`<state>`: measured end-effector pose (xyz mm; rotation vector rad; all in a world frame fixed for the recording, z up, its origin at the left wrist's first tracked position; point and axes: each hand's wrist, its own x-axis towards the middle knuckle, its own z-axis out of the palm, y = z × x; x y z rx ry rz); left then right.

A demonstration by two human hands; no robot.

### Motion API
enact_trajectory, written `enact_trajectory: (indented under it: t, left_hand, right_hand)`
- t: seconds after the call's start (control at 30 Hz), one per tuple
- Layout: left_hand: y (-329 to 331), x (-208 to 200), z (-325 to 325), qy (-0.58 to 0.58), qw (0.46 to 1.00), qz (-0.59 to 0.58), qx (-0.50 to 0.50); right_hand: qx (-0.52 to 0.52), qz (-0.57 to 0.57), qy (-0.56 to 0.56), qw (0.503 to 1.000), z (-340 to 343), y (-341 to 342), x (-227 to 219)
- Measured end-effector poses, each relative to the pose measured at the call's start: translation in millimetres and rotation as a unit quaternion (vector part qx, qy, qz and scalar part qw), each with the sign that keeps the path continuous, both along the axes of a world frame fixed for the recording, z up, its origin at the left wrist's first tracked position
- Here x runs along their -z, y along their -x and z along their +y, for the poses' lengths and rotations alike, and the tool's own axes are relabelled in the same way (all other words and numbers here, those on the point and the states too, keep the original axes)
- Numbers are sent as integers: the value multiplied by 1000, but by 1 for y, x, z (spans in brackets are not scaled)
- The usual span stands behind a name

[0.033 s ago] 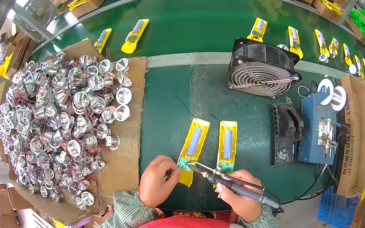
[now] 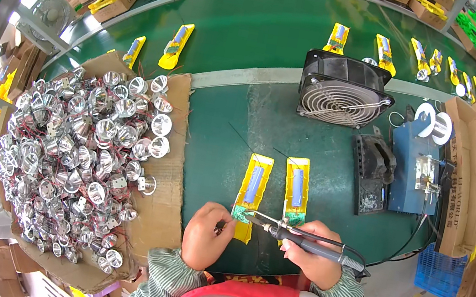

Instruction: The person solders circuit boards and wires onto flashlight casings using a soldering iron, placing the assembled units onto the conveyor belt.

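Brown cardboard boxes (image 2: pixel 460 181) at right edge, blue crate (image 2: pixel 442 273) below. Lower centre: right hand (image 2: pixel 309 259) clenched around soldering iron (image 2: pixel 298 240), tip on yellow tray (image 2: pixel 250 194) (small green board), left hand (image 2: pixel 207 236) pinching beside it.

My left hand (image 2: pixel 207 235) low, fingers (image 2: pixel 223 225) curled, pinching. My right hand (image 2: pixel 311 257) fisted in grip, thumb forward. Both forearms bent inward.

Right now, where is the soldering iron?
In the head view, the soldering iron is at lower centre, held in the right hand, its tip at the near end of the left yellow tray.
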<state>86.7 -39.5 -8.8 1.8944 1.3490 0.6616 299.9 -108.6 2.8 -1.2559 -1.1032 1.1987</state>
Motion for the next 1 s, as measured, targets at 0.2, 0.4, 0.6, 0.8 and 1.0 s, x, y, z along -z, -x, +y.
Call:
enact_trajectory:
  t: [0.2, 0.4, 0.6, 0.8, 1.0]
  left_hand:
    - [-1, -1, 1, 22, 1000, 13, -4]
    - [-1, -1, 2, 5, 1000, 16, 6]
    - [0, -1, 4, -3, 999, 36, 14]
    - [0, -3, 2, 31, 999, 13, -1]
    - [1, -3, -1, -12, 998, 57, 12]
  right_hand:
    - [-14, 2, 37, 999, 2, 0, 2]
    - [-19, 16, 22, 999, 5, 0, 5]
    - [6, 61, 52, 997, 3, -1, -4]
    - [13, 36, 27, 999, -1, -7, -10]
    - [12, 58, 27, 998, -5, -3, -10]
